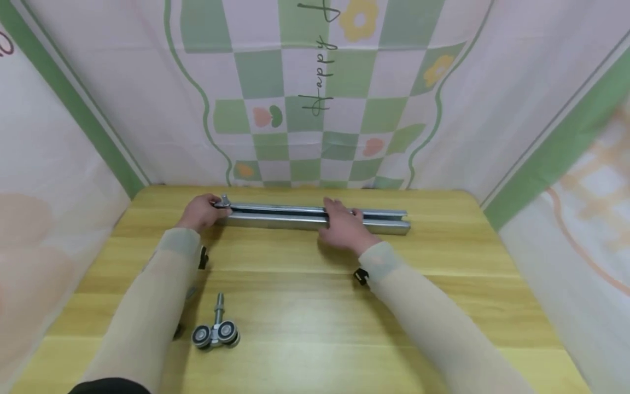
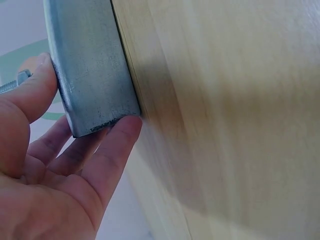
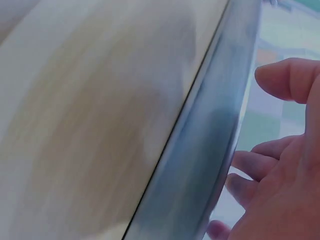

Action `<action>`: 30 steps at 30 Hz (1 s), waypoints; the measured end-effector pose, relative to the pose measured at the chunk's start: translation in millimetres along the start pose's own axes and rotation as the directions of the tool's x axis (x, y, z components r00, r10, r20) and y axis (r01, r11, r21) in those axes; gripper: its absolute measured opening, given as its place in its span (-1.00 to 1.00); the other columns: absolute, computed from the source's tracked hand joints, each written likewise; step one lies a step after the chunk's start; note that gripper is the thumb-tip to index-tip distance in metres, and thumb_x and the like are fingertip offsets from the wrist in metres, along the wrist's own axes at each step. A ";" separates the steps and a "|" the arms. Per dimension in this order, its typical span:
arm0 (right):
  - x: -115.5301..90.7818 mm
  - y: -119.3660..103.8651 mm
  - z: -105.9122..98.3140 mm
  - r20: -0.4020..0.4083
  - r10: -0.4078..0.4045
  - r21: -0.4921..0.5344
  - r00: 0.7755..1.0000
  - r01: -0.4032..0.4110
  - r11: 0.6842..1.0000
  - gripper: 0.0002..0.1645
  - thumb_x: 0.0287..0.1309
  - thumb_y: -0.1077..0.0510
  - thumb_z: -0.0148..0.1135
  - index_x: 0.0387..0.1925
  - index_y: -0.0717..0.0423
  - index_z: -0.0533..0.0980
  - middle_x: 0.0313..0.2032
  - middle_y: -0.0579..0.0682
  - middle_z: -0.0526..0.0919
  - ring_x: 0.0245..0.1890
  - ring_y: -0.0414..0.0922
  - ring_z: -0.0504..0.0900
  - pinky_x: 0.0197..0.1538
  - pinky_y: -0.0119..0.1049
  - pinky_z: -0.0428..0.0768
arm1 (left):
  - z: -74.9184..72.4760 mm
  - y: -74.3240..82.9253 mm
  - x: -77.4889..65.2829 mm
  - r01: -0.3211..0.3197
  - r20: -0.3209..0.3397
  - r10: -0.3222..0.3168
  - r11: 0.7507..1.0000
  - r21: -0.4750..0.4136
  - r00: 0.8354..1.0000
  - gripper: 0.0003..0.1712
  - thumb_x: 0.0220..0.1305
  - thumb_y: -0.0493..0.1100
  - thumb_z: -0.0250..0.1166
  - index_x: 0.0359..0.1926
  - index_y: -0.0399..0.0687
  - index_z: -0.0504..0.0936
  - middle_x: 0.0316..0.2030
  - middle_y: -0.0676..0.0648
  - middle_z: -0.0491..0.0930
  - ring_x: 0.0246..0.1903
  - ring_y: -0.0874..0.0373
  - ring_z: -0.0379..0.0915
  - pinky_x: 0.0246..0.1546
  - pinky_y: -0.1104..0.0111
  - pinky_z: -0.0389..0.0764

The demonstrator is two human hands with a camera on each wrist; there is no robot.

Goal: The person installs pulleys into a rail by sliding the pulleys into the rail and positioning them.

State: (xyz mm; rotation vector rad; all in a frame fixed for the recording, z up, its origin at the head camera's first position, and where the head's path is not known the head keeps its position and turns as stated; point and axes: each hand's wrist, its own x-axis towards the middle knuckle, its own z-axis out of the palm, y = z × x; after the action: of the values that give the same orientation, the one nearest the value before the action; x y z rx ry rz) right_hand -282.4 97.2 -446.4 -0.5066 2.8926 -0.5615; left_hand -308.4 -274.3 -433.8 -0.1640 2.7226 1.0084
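A long metal channel rail (image 1: 275, 220) lies near the far edge of the table, its slot facing up. At its left end my left hand (image 1: 199, 212) holds it: the thumb (image 2: 42, 82) touches the top edge and the other fingers lie against the cut end. A threaded bolt (image 1: 225, 201) sticks up from the slot beside that thumb. My right hand (image 1: 343, 225) rests over the rail right of its middle. In the right wrist view its thumb (image 3: 282, 77) stands apart from the metal, and the loosely bent fingers reach its top edge; some fingertips are hidden.
A roller trolley (image 1: 215, 332) with paired wheels and an upright threaded stem sits on the wooden table (image 1: 305, 306) at the near left. Other small parts are partly hidden by the left sleeve (image 1: 147, 306). A patterned cloth (image 1: 305, 145) hangs behind the table.
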 end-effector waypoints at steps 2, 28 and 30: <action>-7.7 14.7 -5.1 -0.017 0.030 -0.001 0.999 -0.030 1.000 0.06 0.29 -0.13 0.18 0.57 0.15 -0.13 0.53 0.13 -0.01 0.51 0.05 -0.10 0.38 0.24 -0.20 | 0.0 -1.1 -0.7 0.003 0.005 -0.003 1.000 0.003 1.000 -0.25 0.34 0.07 0.34 0.33 -0.35 0.36 0.19 -0.36 0.44 0.15 -0.24 0.35 0.15 -0.03 0.41; -94.4 41.7 -23.4 -0.108 0.043 0.213 0.993 -0.019 0.977 -0.04 0.33 0.00 0.20 0.55 0.22 -0.04 0.50 0.26 0.03 0.43 0.27 0.07 0.38 0.20 0.06 | 2.3 -1.7 -1.9 0.009 -0.005 -0.010 0.999 -0.035 1.000 -0.23 0.35 0.06 0.33 0.36 -0.34 0.33 0.18 -0.37 0.44 0.13 -0.23 0.36 0.13 -0.02 0.42; -95.3 27.7 -20.2 -0.098 0.009 0.206 0.995 0.011 0.978 -0.04 0.32 -0.02 0.21 0.54 0.21 -0.01 0.49 0.25 0.05 0.43 0.24 0.09 0.38 0.18 0.09 | 3.2 -1.0 -1.6 0.008 -0.008 -0.008 0.999 -0.032 1.000 -0.24 0.35 0.06 0.33 0.36 -0.34 0.33 0.19 -0.37 0.44 0.14 -0.23 0.35 0.14 -0.02 0.41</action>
State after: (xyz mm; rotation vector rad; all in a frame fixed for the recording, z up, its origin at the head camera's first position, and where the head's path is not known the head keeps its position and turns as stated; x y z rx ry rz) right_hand -206.0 162.0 -430.8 -0.4617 2.8784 -0.8996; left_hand -306.2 -272.9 -436.4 -0.1849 2.7122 1.0513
